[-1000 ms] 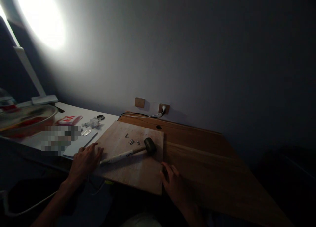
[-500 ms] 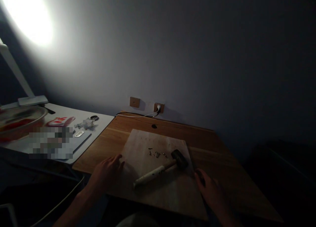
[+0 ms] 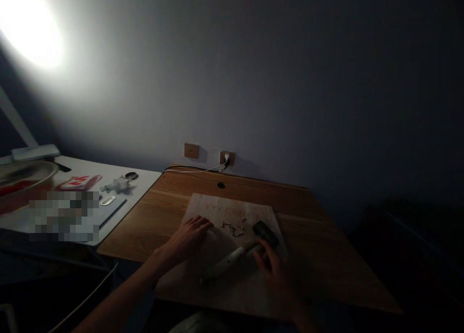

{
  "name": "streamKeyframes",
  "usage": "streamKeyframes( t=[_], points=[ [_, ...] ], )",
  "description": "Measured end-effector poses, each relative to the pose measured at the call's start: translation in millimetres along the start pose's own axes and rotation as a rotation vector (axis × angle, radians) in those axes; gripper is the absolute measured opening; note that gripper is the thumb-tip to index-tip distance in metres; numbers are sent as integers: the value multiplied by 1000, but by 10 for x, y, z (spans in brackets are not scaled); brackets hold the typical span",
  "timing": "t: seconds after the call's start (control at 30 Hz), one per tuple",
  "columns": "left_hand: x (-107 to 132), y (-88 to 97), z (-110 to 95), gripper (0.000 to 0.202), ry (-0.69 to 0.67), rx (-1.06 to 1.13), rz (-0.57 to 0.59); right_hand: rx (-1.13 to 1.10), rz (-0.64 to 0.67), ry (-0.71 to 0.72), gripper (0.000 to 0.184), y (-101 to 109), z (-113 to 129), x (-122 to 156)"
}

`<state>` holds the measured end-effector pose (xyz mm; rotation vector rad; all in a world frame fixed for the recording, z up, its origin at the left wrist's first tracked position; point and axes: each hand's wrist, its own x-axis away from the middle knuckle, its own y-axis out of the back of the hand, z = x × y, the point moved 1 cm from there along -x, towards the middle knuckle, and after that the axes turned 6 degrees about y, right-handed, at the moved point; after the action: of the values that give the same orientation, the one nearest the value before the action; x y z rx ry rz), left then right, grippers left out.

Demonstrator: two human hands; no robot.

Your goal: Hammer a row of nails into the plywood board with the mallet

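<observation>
Board: your pale wooden board (image 3: 217,280) now lies flat on the brown desk (image 3: 319,255). A second ago it hung over the gap beside the white table (image 3: 141,183); you have slid it fully onto the desk, so it looks settled and supported for work.
Left hand: your left hand (image 3: 190,236) has left the board's left edge and now rests open, palm down, on the board's top, just left of the nails. It grips nothing.
Right hand: your right hand (image 3: 273,265) has come off the board's right edge and now lies over the mallet's handle close to the head. The fingers curl loosely; in this dim light I cannot tell whether they have closed on the handle.
Mallet: the mallet (image 3: 239,253) lies on the board's middle, dark head toward the wall, pale handle pointing toward you. It rode along with the board.
Nails: a small scatter of nails (image 3: 234,228) sits on the board between your left hand and the mallet head.
Reading: positioning the board seems done; your hands have turned to the tools.
</observation>
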<state>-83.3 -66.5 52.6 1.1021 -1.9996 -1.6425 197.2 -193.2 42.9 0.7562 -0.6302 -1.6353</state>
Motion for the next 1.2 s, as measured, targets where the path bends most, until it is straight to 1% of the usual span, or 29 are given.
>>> streamKeyframes(
  t=[0.07,0.1,0.17,0.23,0.3,0.43,0.5,0.53,0.57,0.63,0.67,0.73,0.87,0.97,1.1,1.2],
  points=[
    [-186,-61,-96,40,-75,-25,20,-29,107,5,57,-85,180,-40],
    [-264,-85,-133,40,-101,-36,30,-38,132,-3,57,-112,246,-61],
    [-386,-123,-185,36,-132,-55,53,-54,154,-31,56,-145,328,-100],
    [-464,-144,-210,29,-145,-62,77,-87,143,-58,53,-159,355,-124],
    [-510,-150,-216,25,-146,-49,87,-153,115,-67,48,-159,335,-123],
    [-604,-135,-202,21,-128,46,74,-327,-53,-61,41,-102,172,-47],
    [-700,-135,-200,19,-80,97,60,-459,-92,-104,38,-64,59,6],
    [-762,-142,-205,18,-30,106,53,-545,-84,-144,38,-53,7,28],
    [-832,-156,-216,17,35,106,48,-634,-77,-189,41,-48,-38,45],
    [-980,-201,-260,16,164,87,60,-781,-107,-257,53,-57,-102,57],
    [-1050,-231,-294,16,208,74,73,-826,-143,-271,61,-70,-124,51],
    [-1171,-295,-375,20,246,49,102,-861,-215,-273,72,-103,-163,23],
    [-1306,-398,-522,24,241,21,129,-867,-282,-315,81,-144,-257,-38],
    [-1345,-445,-588,24,196,35,134,-903,-295,-343,88,-138,-305,-52],
    [-1405,-494,-633,21,139,72,150,-934,-333,-341,94,-146,-304,-54],
    [-1484,-519,-610,18,94,143,140,-952,-359,-333,97,-176,-320,-62]
  ],
)
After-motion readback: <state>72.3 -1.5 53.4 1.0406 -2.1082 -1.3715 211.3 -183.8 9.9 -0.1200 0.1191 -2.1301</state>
